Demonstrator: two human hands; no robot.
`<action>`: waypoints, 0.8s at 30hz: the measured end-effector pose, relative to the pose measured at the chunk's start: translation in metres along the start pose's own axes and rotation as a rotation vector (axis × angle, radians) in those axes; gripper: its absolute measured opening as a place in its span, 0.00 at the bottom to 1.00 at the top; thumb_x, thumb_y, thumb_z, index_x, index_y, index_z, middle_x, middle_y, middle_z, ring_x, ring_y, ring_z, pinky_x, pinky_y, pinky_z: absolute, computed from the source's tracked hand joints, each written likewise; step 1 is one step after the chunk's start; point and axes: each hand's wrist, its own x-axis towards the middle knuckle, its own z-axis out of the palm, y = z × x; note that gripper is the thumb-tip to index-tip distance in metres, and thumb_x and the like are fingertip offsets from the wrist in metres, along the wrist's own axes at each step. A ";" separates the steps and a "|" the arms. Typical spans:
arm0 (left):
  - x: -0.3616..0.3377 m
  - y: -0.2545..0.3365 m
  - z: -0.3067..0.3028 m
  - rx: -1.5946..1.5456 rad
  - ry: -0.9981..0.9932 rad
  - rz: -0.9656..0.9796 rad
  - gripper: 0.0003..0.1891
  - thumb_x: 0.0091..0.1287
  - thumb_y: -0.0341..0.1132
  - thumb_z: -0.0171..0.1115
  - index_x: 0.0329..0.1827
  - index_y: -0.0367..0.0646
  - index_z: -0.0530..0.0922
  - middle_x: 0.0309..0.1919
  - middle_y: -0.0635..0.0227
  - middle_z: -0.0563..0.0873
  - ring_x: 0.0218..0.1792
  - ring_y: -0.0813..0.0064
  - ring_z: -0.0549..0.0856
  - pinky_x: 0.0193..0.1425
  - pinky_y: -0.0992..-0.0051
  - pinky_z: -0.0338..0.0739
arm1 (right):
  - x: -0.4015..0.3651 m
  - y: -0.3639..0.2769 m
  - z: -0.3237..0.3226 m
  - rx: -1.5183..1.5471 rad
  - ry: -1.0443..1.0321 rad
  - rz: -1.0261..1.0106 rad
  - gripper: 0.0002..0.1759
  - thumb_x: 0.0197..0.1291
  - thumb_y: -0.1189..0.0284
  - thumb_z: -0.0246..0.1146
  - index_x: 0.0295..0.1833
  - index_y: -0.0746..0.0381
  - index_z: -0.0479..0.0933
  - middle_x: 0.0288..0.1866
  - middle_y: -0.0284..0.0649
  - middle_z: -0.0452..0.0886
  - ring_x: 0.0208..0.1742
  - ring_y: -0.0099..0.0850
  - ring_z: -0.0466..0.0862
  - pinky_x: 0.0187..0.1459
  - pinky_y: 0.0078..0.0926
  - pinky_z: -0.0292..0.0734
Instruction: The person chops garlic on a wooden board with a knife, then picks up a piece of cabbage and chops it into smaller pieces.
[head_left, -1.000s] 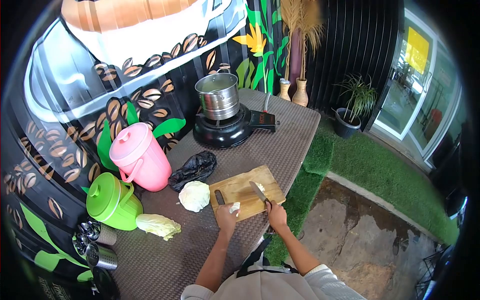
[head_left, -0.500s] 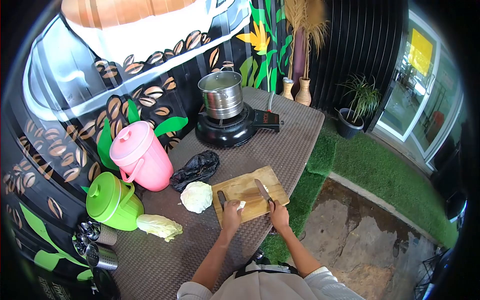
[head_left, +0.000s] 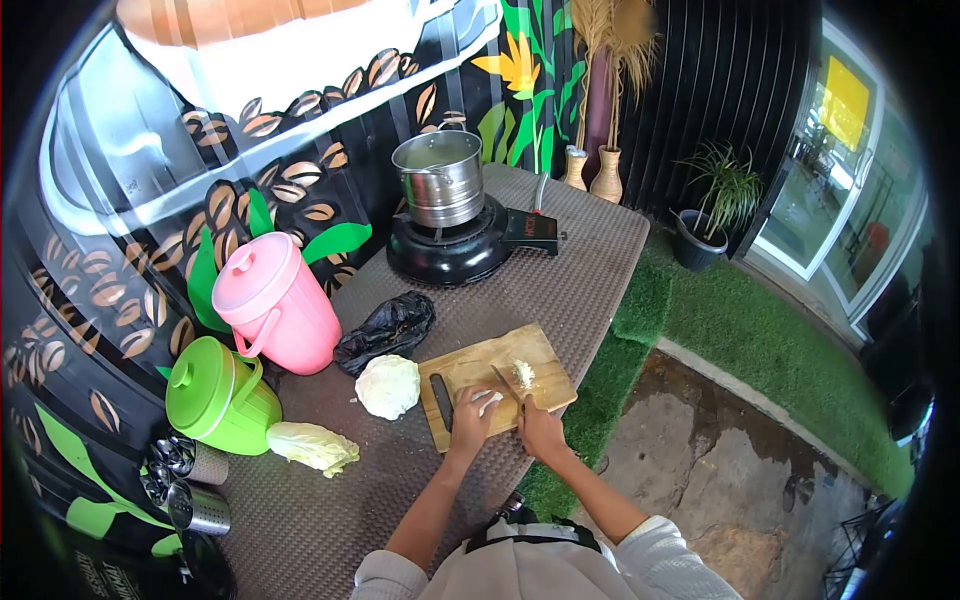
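Note:
My left hand (head_left: 470,424) is over the wooden cutting board (head_left: 532,340), its fingers closed on a small white piece of food (head_left: 488,401) whose kind I cannot make out. My right hand (head_left: 541,430) grips a knife (head_left: 504,382) by the handle. The blade points up and left across the board, close to the right of the white piece. Finely chopped white bits (head_left: 523,374) lie in a small heap beyond the blade. Left of the board sit a round pale cabbage (head_left: 388,387) and a longer napa cabbage (head_left: 312,447).
A steel pot (head_left: 440,185) stands on a black portable stove (head_left: 447,250) at the table's far end. A black plastic bag (head_left: 385,332), a pink jug (head_left: 280,305), a green jug (head_left: 222,400) and metal utensil holders (head_left: 200,508) line the wall side. The table edge (head_left: 603,340) runs along the right.
The knife has swung left from the chopped bits towards the white piece, leaving the heap in plain view. My right hand has shifted slightly left and down, my left slightly right.

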 end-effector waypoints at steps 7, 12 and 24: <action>0.007 -0.001 0.007 0.070 -0.050 0.033 0.10 0.62 0.29 0.61 0.45 0.38 0.84 0.45 0.60 0.82 0.51 0.58 0.75 0.55 0.63 0.71 | 0.008 -0.007 -0.002 -0.046 -0.101 0.068 0.15 0.59 0.74 0.55 0.49 0.70 0.64 0.37 0.59 0.82 0.40 0.55 0.84 0.43 0.47 0.79; 0.003 0.000 0.009 0.082 -0.010 0.037 0.10 0.64 0.28 0.58 0.45 0.37 0.84 0.49 0.61 0.82 0.52 0.58 0.74 0.57 0.63 0.71 | 0.006 -0.011 0.008 -0.078 -0.074 0.003 0.15 0.58 0.75 0.54 0.48 0.72 0.64 0.33 0.61 0.81 0.38 0.56 0.84 0.40 0.48 0.80; 0.004 -0.002 0.012 0.043 0.035 0.055 0.10 0.62 0.27 0.61 0.45 0.37 0.84 0.47 0.58 0.83 0.51 0.58 0.76 0.55 0.64 0.72 | 0.015 -0.010 0.018 -0.042 -0.047 0.010 0.17 0.57 0.77 0.56 0.50 0.70 0.62 0.32 0.60 0.81 0.37 0.54 0.85 0.36 0.46 0.82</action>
